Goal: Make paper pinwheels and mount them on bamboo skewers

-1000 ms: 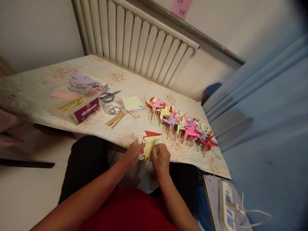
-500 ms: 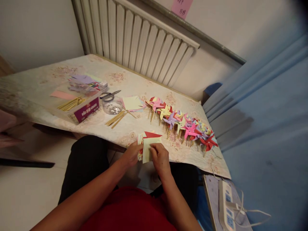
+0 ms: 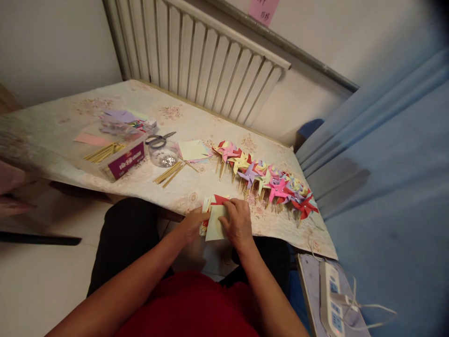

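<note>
At the near edge of the table (image 3: 140, 98), two hands hold a bunch of paper

Over the person's lap, the left hand (image 3: 192, 223) pinches the left side of the paper bunch (image 3: 204, 219), thumb on top, likely to stop the sheets from slipping. The right hand (image 3: 240, 222) grips the right side of a pale sheet (image 3: 214, 230) at the front, its fingers over a red piece (image 3: 218, 200). Two hands probably make floppy paper easier to hold flat.

Past the hands, loose sticks (image 3: 169, 175) lie side by side, maybe so one is easy to pick up. More sit in a box (image 3: 126, 161). A clear tub (image 3: 164, 158) holds small shiny bits, perhaps so they can't roll off. Scissors (image 3: 159, 140) lie at its far rim. On the right, pinwheels (image 3: 249, 175) crowd in a long row, out of the hands' way.
</note>
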### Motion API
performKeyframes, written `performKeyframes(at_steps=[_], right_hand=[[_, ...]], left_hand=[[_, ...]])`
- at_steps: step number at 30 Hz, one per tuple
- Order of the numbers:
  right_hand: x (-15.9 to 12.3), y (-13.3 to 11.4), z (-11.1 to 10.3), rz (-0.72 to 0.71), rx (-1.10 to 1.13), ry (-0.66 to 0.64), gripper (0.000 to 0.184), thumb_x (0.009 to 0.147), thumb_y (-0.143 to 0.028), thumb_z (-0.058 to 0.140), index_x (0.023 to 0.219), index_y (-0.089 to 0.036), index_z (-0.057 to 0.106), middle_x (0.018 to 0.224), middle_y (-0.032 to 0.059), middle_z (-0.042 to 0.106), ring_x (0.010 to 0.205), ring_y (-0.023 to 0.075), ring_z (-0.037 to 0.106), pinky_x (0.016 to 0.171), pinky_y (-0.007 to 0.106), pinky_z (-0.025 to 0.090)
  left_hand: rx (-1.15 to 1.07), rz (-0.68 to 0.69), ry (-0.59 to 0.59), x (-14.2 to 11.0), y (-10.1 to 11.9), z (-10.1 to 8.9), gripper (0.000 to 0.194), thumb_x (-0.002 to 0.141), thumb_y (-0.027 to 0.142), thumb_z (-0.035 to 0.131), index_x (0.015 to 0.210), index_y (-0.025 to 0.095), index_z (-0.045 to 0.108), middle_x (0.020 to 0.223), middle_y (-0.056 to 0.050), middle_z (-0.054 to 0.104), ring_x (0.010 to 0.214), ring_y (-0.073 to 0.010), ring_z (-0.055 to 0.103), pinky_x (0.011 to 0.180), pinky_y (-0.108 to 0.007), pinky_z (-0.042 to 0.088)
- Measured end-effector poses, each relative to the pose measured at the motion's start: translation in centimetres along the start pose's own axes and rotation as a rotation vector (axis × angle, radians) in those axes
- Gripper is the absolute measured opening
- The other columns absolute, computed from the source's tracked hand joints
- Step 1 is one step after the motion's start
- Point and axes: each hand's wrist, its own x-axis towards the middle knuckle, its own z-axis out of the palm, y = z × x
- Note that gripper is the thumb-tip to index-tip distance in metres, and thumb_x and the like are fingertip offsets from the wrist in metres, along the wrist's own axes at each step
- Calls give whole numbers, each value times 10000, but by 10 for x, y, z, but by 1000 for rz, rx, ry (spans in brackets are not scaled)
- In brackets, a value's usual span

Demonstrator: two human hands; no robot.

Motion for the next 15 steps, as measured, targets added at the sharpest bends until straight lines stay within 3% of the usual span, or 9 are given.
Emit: performKeyframes(at_steps=[7,13,15], right_hand=[[3,6,-2,52,-37,-110,319,761,-233,724,1063,-189,631,988,91,596,979,282,466,847,423,406],[2,7,-1,85,10,-142,70,789,-204,690,825,-185,633,838,68,601,873,247,480,795,369,396],[1,8,-3,84,36,-138,74,808,-187,660,749,-196,616,783,53,586,836,234,480,769,351,390]], left_hand=[[-4,-27,-38,2,-6,-10,526,672,317,762,1142,106,657,767,-95,728,624,-211,673,566,-278,481],[-70,-37,-46,4,-8,-16,508,691,305,772,1132,80,656,807,-116,730,625,-205,671,601,-293,499],[-105,-41,-46,4,-9,-19,461,704,302,769,1087,66,670,793,-120,727,607,-196,663,602,-291,502]])
